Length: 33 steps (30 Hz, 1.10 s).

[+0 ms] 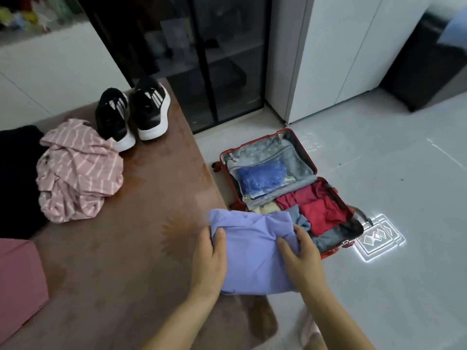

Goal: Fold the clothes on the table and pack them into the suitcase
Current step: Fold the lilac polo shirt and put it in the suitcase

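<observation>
A folded lavender shirt is held at the table's right edge, partly over the floor. My left hand grips its left side, thumb on top. My right hand grips its right side, thumb pressed into the cloth. Just beyond, a red suitcase lies open on the floor with red, grey and cream clothes in its near half and a blue item behind the mesh pocket of its far half. A crumpled pink striped shirt lies unfolded on the brown table.
Black sneakers stand at the table's far end. A black garment and a pink one lie at the left edge. A glass-door cabinet and white cupboards stand behind the suitcase on a grey tiled floor.
</observation>
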{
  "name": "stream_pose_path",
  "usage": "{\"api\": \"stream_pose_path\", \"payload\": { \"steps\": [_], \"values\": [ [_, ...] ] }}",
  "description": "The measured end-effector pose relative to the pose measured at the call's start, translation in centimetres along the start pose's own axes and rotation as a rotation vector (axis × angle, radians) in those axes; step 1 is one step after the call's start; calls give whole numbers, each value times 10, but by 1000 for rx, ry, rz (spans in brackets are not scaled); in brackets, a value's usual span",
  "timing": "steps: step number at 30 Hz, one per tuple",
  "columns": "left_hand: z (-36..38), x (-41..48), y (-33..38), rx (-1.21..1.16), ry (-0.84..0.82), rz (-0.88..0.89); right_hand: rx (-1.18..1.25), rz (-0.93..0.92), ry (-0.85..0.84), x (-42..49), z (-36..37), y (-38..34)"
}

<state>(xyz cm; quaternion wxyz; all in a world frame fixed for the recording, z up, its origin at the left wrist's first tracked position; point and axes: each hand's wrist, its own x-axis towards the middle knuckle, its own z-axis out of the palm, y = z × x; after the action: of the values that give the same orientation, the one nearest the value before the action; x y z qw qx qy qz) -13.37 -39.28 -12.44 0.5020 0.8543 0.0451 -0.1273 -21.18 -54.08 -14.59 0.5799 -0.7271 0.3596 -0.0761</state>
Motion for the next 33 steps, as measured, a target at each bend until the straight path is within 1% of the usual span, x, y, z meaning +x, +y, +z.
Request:
{"api": "stream_pose_path", "payload": {
  "steps": [3, 7, 10, 12, 15, 19, 23, 27, 30, 33],
  "values": [
    [66, 2, 17, -14, -33, -39, 47, 62, 21, 35, -47, 28],
    [168, -6, 18, -89, -75, -262, 16, 125, -22, 86, -117, 75],
    [234, -10, 8, -69, -75, -408, -57, 193, -85, 121, -160, 111],
    [267, -8, 5, -100, -63, -490, -87, 232, -114, 143, -180, 134],
    [303, 5, -8, -80, -16, -538, -95, 259, -171, 174, -188, 160],
    [336, 37, -45, -91, 16, -664, -101, 303, -245, 214, -169, 195],
    [361, 84, -97, -77, 52, -750, -93, 280, -230, 257, -134, 239],
    [384, 142, -165, -152, 96, -786, -159, 213, -270, 309, -82, 296],
    [403, 193, -221, -134, 164, -782, -149, 202, -310, 355, -35, 344],
    [421, 241, -277, -140, 223, -761, -126, 190, -395, 400, 10, 383]
  ]
}}
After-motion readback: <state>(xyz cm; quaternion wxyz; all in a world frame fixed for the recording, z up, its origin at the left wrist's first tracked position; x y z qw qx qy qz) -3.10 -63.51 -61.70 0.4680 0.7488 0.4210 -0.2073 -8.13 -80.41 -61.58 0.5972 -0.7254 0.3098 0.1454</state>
